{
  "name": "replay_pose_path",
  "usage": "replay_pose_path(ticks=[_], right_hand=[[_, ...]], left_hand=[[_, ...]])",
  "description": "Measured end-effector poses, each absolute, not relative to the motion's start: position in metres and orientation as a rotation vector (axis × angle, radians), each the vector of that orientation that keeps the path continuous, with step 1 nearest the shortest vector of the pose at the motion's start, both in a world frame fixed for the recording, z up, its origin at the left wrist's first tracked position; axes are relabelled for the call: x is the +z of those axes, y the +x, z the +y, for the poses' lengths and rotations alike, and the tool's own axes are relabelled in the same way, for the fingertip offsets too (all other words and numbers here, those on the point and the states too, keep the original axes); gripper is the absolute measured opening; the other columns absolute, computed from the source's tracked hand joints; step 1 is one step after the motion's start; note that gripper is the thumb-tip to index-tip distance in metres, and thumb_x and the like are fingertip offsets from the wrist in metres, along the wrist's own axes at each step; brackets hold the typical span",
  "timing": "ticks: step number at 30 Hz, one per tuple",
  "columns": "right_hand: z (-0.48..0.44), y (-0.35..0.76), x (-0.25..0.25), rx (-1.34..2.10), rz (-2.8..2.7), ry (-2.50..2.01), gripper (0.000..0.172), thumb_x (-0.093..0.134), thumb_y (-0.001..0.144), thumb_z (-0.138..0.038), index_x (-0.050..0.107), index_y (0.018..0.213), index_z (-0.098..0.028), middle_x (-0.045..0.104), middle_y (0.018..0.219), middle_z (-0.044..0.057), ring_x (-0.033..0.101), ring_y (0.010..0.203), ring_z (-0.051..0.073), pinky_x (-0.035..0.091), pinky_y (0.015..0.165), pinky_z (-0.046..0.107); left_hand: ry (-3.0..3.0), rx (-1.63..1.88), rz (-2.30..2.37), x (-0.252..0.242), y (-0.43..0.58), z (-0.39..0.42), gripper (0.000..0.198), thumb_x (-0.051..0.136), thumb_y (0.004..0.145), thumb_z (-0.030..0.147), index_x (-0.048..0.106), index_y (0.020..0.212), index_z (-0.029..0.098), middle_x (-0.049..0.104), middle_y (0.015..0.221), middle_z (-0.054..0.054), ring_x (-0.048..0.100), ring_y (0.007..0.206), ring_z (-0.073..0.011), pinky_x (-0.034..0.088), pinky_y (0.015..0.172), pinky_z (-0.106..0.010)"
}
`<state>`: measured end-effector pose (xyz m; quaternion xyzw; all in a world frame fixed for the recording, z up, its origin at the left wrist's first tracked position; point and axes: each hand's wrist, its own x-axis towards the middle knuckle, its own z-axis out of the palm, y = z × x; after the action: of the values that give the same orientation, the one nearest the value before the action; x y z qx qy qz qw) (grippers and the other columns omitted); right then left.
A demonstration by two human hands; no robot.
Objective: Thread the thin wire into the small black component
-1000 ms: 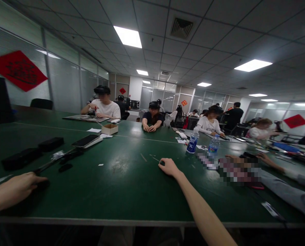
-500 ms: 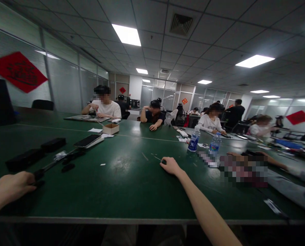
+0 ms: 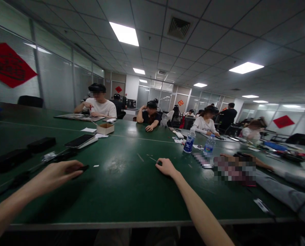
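My left hand [image 3: 59, 175] is above the left side of the green table [image 3: 127, 194], thumb and fingers pinched on a small black piece [image 3: 84, 167]. Partly hidden behind that wrist lies a long black rod-like object [image 3: 22, 179]. My right hand [image 3: 166, 167] rests on the tabletop at centre, fingers curled round a small dark-handled tool whose thin metal shaft [image 3: 152, 159] points away to the left. Its exact kind is too small to tell. A white scrap [image 3: 96, 166] lies just beyond the black piece.
Black boxes [image 3: 41, 144], a phone [image 3: 81, 140] and an open carton [image 3: 105, 128] are at left. Two bottles, one blue-labelled [image 3: 189, 141], stand right of centre. A neighbour's grey sleeve [image 3: 277, 184] reaches in at right. Other people sit across the table.
My left hand has moved right, away from the black rod, and now holds a small black piece. My right hand keeps its place on the table. The view has turned slightly right.
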<state>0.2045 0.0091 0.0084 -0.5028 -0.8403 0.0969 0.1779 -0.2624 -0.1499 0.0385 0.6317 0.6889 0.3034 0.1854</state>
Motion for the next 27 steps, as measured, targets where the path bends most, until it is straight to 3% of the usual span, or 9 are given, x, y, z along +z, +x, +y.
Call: replay_pose_path(ticks=[4, 7, 13, 23, 27], right_hand=[[0.007, 0.204, 0.010, 0.305, -2.385, -1.401, 0.025, 0.051, 0.086, -0.039, 0.065, 0.097, -0.021, 0.065, 0.097, 0.003, 0.060, 0.086, 0.015, 0.044, 0.076, 0.025], [0.005, 0.204, 0.011, 0.311, -2.385, -1.400, 0.024, 0.051, 0.086, -0.038, 0.065, 0.096, -0.022, 0.065, 0.097, 0.003, 0.060, 0.086, 0.015, 0.044, 0.077, 0.025], [0.001, 0.202, 0.011, 0.200, -2.378, -1.420, 0.027, 0.050, 0.086, -0.043, 0.065, 0.094, -0.021, 0.066, 0.094, 0.004, 0.060, 0.086, 0.016, 0.043, 0.076, 0.025], [-0.008, 0.195, 0.017, 0.180, -2.376, -1.376, 0.036, 0.047, 0.085, -0.053, 0.066, 0.094, -0.024, 0.067, 0.089, 0.003, 0.060, 0.081, 0.017, 0.040, 0.069, 0.024], [-0.010, 0.195, 0.019, 0.201, -2.390, -1.363, 0.038, 0.040, 0.089, -0.052, 0.066, 0.096, -0.024, 0.067, 0.090, 0.002, 0.059, 0.079, 0.016, 0.040, 0.068, 0.023]], left_hand=[[1.814, 0.977, 1.530, 0.056, -0.168, -0.116, 0.051, 0.068, 0.065, 0.049, 0.064, 0.106, 0.020, 0.069, 0.094, -0.004, 0.061, 0.083, -0.0217, 0.043, 0.069, -0.026], [1.754, 0.915, 1.290, 0.054, -0.112, -0.085, 0.053, 0.065, 0.068, 0.047, 0.060, 0.110, 0.017, 0.067, 0.089, -0.007, 0.060, 0.069, -0.0191, 0.044, 0.060, -0.027], [1.432, 1.060, 1.115, 0.012, -0.045, -0.020, 0.048, 0.063, 0.069, 0.040, 0.057, 0.105, 0.010, 0.058, 0.066, -0.002, 0.055, 0.057, -0.0134, 0.044, 0.058, -0.027], [1.254, 1.187, 1.055, -0.010, -0.022, 0.018, 0.034, 0.062, 0.068, 0.037, 0.059, 0.089, 0.011, 0.049, 0.055, 0.003, 0.047, 0.049, -0.0090, 0.041, 0.054, -0.024], [1.338, 1.205, 1.015, -0.013, -0.019, 0.018, 0.032, 0.060, 0.071, 0.037, 0.061, 0.089, 0.010, 0.052, 0.057, 0.001, 0.048, 0.050, -0.0098, 0.042, 0.054, -0.024]])
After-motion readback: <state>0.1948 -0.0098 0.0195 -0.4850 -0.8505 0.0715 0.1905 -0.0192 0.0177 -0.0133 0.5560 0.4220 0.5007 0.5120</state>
